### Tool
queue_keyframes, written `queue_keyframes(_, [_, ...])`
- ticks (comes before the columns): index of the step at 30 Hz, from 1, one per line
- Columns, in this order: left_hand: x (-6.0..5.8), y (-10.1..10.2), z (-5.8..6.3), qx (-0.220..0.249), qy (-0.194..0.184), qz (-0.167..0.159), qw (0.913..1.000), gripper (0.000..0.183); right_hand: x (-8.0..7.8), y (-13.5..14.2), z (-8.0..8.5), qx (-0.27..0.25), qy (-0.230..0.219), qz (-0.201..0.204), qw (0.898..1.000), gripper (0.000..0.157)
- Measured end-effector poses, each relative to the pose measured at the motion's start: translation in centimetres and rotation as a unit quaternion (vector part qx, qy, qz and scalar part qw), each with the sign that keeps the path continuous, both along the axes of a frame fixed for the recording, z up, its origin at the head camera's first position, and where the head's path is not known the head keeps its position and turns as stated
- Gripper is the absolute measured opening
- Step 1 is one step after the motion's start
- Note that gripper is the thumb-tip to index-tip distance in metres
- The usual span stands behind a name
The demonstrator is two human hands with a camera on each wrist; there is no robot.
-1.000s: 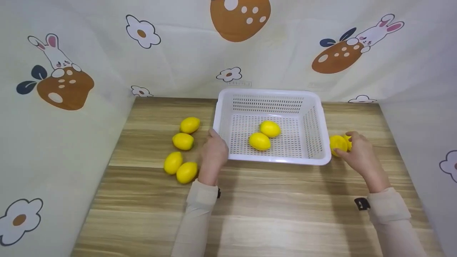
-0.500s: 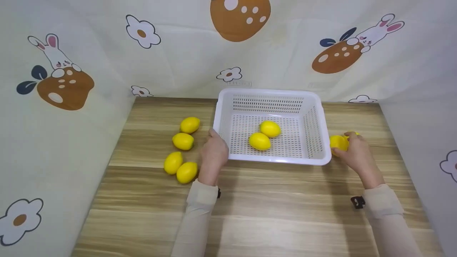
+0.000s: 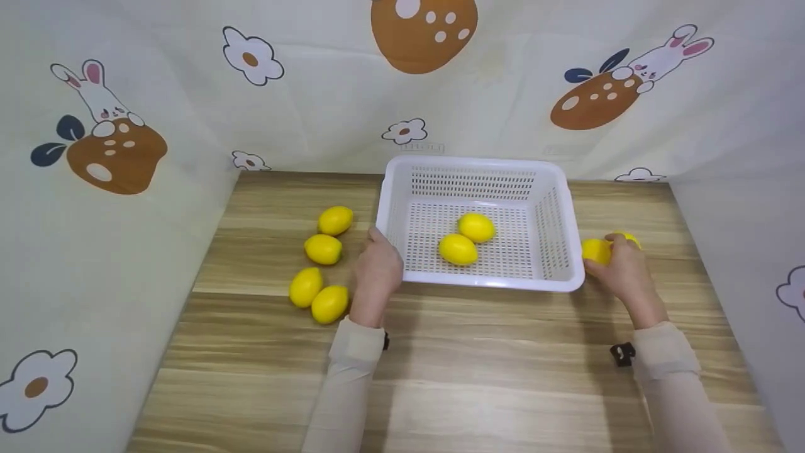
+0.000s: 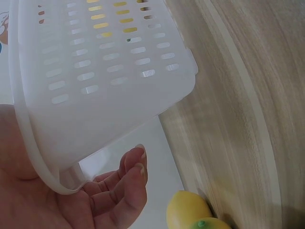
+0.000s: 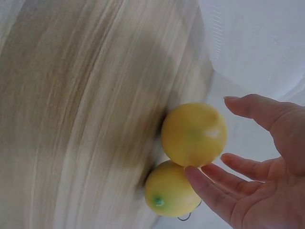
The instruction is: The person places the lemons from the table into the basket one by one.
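The left hand [image 3: 378, 264] holds the left rim of a white perforated plastic basket [image 3: 484, 283]; in the left wrist view the rim [image 4: 29, 138] sits between its thumb side and its curled fingers. To the right of the basket, the right hand [image 3: 624, 274] reaches round a yellow lemon [image 3: 595, 251]. A second lemon [image 3: 631, 239] lies just beyond its fingers. From the right wrist, the nearer lemon [image 5: 194, 134] has the thumb apart from it, and a fingertip meets it where it touches the other lemon [image 5: 171, 188].
Inside the basket lie two lemons, one in front [image 3: 458, 250] and one behind [image 3: 477, 227]. Several more lemons [image 3: 323, 250] rest on the wood-grain table [image 3: 490, 371] left of the left hand. A printed curtain [image 3: 327, 94] encloses the back and sides.
The right hand and forearm have shifted slightly left, the thumb coming closer to the basket's right rim. More of the far lemon shows past the fingers. The left hand and basket stay put.
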State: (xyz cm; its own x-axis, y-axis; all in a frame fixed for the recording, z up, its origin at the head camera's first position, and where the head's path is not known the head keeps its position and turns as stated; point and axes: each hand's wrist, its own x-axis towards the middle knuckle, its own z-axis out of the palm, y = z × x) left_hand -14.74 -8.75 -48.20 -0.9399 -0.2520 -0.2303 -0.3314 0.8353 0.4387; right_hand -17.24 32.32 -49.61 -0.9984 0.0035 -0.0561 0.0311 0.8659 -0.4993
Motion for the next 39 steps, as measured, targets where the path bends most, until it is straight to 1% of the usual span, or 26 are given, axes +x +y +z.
queue_keyframes(4, [0.0,0.0,0.0,-0.008,-0.003,-0.001,1.0,0.055,-0.3,0.1,-0.3,-0.003,-0.021,-0.006,1.0,0.075])
queue_keyframes(10, [0.3,0.0,0.0,-0.015,0.024,-0.011,0.9995,0.05,-0.6,0.4,-1.0,0.004,-0.008,-0.001,1.0,0.074])
queue_keyframes(12, [0.3,0.0,0.0,-0.017,0.029,-0.013,0.9993,0.049,-0.7,0.4,-1.2,0.003,-0.01,-0.001,1.0,0.074])
queue_keyframes(19, [0.3,-0.1,0.0,-0.017,0.027,-0.013,0.9994,0.049,-1.3,0.2,-1.5,-0.002,-0.027,0.003,1.0,0.076])
queue_keyframes(27, [0.1,0.0,-0.1,-0.013,0.016,-0.011,0.9997,0.049,-1.6,0.2,-2.4,-0.01,-0.037,0.001,0.999,0.076])
queue_keyframes(34, [0.1,0.1,0.1,-0.013,0.008,-0.006,0.9999,0.047,-1.5,0.1,-2.9,0.0,-0.029,-0.006,1.0,0.079])
queue_keyframes(39, [0.2,0.0,0.1,-0.025,0.016,-0.012,0.9995,0.054,-1.5,-0.1,-3.1,0.0,-0.015,-0.007,1.0,0.071])
